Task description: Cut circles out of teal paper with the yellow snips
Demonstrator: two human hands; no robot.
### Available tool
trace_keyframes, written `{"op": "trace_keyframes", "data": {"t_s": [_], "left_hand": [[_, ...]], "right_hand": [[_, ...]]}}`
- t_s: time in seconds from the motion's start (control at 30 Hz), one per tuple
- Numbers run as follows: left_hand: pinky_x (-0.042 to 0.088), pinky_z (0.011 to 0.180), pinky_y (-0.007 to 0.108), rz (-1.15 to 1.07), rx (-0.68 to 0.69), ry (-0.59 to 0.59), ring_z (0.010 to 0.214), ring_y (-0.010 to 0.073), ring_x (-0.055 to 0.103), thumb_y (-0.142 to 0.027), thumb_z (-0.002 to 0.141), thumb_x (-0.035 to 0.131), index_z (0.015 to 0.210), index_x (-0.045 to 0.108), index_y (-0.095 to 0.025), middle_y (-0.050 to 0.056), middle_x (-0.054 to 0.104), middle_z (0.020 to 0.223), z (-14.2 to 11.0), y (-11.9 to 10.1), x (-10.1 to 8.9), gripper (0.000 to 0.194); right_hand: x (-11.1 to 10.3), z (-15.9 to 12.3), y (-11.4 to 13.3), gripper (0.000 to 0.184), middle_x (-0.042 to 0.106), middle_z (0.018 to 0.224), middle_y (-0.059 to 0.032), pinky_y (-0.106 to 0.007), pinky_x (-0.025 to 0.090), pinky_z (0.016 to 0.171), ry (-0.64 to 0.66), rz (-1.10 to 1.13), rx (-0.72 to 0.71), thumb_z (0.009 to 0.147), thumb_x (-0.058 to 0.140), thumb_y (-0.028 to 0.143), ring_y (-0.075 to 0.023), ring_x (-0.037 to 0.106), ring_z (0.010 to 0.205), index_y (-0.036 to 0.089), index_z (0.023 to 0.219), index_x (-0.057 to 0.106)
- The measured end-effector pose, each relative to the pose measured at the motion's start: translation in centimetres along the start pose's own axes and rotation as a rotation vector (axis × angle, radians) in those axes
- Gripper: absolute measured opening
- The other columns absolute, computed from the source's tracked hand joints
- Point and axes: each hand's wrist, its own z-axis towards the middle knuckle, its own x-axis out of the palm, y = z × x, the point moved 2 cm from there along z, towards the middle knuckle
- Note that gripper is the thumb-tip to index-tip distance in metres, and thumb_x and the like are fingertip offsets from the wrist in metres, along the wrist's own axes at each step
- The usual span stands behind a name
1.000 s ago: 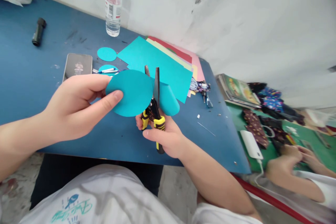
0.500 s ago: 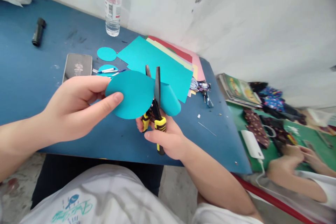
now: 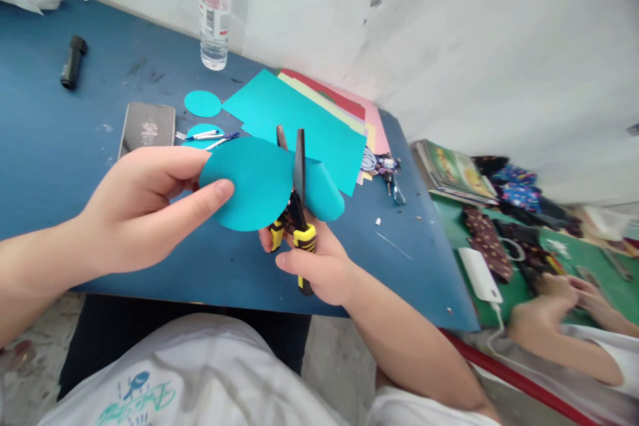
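Between thumb and fingers, my left hand (image 3: 150, 210) pinches the left edge of a turquoise paper circle (image 3: 252, 186). My right hand (image 3: 322, 259) is wrapped round the yellow-and-black handles of a pair of shears (image 3: 300, 170), their dark blades apart and pointing away from me. The circle's right edge lies against the shears. Just right of the blades a curled turquoise paper piece (image 3: 324, 193) shows; how it is held is hidden. Beyond lie turquoise sheets (image 3: 299, 106) and a smaller paper circle (image 3: 202, 104). Pens (image 3: 207, 136) rest on another turquoise circle.
On the blue table (image 3: 150, 286) are a phone (image 3: 148, 126), a water bottle (image 3: 214, 26), a black cylinder (image 3: 74, 61) and a keychain bunch (image 3: 382, 163). To the right, a green table holds books (image 3: 454, 170) and a white power bank (image 3: 480, 274); another person's hands (image 3: 564, 293) work there.
The paper circle has tilted and dropped slightly at its lower edge, moving a little with my left hand. My right hand and the shears stay almost where they were.
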Motion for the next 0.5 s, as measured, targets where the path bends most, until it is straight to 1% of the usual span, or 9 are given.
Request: {"op": "trace_keyframes", "data": {"t_s": [0.17, 0.27, 0.4, 0.5], "left_hand": [[0.037, 0.054, 0.029, 0.027, -0.006, -0.002, 0.063, 0.0133, 0.049, -0.03, 0.11, 0.072, 0.076, 0.053, -0.026, -0.004, 0.055, 0.067, 0.08, -0.15, -0.15, 0.04], [0.038, 0.055, 0.029, 0.01, 0.003, 0.009, 0.064, 0.0136, 0.049, -0.029, 0.11, 0.073, 0.077, 0.057, -0.026, -0.004, 0.057, 0.068, 0.08, -0.33, -0.18, 0.037], [0.039, 0.056, 0.028, 0.009, -0.002, 0.006, 0.065, 0.0135, 0.05, -0.028, 0.112, 0.072, 0.076, 0.059, -0.026, -0.004, 0.058, 0.069, -0.04, -0.4, -0.12, 0.038], [0.042, 0.058, 0.027, 0.005, 0.003, 0.007, 0.067, 0.0132, 0.052, -0.027, 0.114, 0.072, 0.08, 0.067, -0.025, -0.004, 0.061, 0.072, -0.18, -0.33, -0.03, 0.034]], "right_hand": [[-0.11, 0.02, -0.24, 0.024, 0.068, 0.096, -0.0004, -0.041, 0.052, 0.077, 0.01, 0.01, 0.005, 0.078, 0.086, 0.031, -0.0242, 0.062, 0.085, 0.029, 0.097, 0.071], [-0.17, -0.05, -0.39, 0.023, 0.068, 0.096, -0.0005, -0.041, 0.052, 0.076, 0.01, -0.002, -0.002, 0.079, 0.086, 0.031, -0.0237, 0.061, 0.085, 0.029, 0.098, 0.072], [-0.17, -0.09, -0.36, 0.023, 0.068, 0.096, 0.0, -0.04, 0.051, 0.076, 0.014, -0.003, -0.028, 0.079, 0.085, 0.03, -0.0229, 0.061, 0.085, 0.028, 0.098, 0.072], [-0.17, -0.13, -0.19, 0.024, 0.069, 0.095, 0.0005, -0.04, 0.051, 0.077, 0.012, -0.018, -0.025, 0.077, 0.084, 0.028, -0.0229, 0.061, 0.084, 0.029, 0.098, 0.072]]}}
